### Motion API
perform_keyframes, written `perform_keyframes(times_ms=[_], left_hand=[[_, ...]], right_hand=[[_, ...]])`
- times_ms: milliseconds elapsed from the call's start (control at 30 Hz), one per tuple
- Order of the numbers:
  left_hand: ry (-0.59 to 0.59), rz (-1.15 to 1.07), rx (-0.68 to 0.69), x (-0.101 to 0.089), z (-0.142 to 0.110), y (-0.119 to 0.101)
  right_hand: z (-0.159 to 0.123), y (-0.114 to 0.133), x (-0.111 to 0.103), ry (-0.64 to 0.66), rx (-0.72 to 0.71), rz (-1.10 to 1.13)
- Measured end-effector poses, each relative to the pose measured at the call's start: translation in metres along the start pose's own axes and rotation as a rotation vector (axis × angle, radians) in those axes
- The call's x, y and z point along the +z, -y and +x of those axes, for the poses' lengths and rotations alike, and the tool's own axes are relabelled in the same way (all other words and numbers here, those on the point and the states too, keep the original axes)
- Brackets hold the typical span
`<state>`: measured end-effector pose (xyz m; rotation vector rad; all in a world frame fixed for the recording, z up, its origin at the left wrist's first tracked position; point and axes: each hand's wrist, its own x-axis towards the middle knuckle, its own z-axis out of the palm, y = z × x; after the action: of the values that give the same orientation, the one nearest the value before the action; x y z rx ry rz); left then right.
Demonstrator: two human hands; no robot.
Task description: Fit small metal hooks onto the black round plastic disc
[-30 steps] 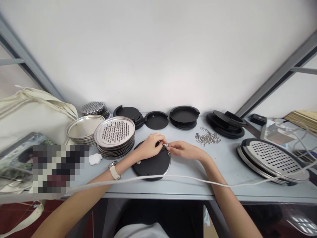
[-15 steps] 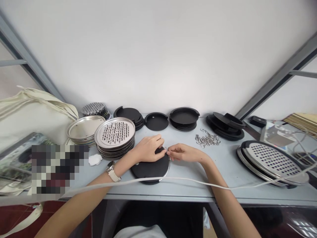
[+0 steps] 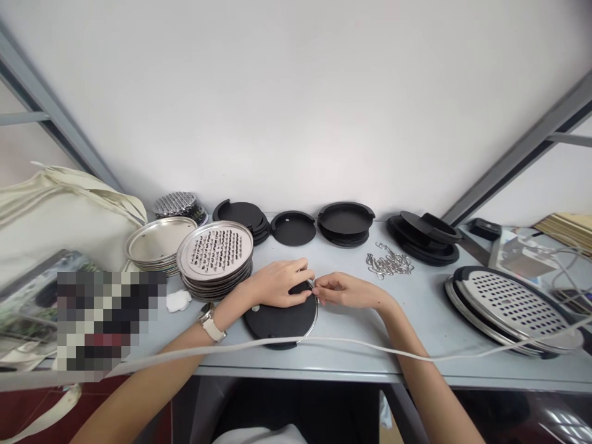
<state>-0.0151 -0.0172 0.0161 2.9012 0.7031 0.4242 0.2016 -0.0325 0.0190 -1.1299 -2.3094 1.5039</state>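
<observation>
A round black disc (image 3: 280, 324) with a shiny metal rim along its right side lies flat near the table's front edge. My left hand (image 3: 281, 283) rests across the disc's upper part, its fingers bent over the far edge and its thumb reaching toward the right rim. There, my right hand (image 3: 346, 291) pinches a small metal loop (image 3: 316, 298) between thumb and forefinger. The fingers of both hands almost meet, and most of the loop is hidden by them. Similar wire loops (image 3: 391, 264) lie in a loose heap beyond my right hand.
Stacked metal grater plates (image 3: 216, 253) and plain metal discs (image 3: 160, 242) stand left. Black holders (image 3: 346, 219) line the back, with another black stack (image 3: 423, 237) at right. Perforated plates (image 3: 513, 302) lie far right. A white cable (image 3: 365, 348) crosses low in front.
My hands stay at the disc's right rim with only slight finger movement. The whole view has shifted a little, and the disc stays in place.
</observation>
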Motion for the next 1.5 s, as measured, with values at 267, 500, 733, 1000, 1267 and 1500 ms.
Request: perform_keyframes(times_ms=[267,500,733,1000,1267,1500], left_hand=[[0.007,0.007,-0.013,-0.004,0.001,-0.001],[0.064,0.076,-0.066,-0.006,0.002,-0.004],[0.101,0.110,-0.051,-0.007,0.004,-0.006],[0.113,0.087,-0.043,-0.009,0.003,-0.007],[0.137,0.052,-0.093,-0.015,0.003,-0.009],[0.113,0.061,-0.083,-0.014,0.003,-0.010]], right_hand=[[-0.001,-0.001,0.003,-0.048,0.015,0.007],[-0.001,0.004,0.005,-0.095,0.027,-0.063],[-0.001,0.006,0.006,-0.106,0.081,-0.076],[-0.001,0.008,0.007,-0.098,0.142,-0.087],[-0.002,0.012,0.007,-0.108,0.148,-0.063],[-0.003,0.013,0.005,-0.067,0.150,-0.037]])
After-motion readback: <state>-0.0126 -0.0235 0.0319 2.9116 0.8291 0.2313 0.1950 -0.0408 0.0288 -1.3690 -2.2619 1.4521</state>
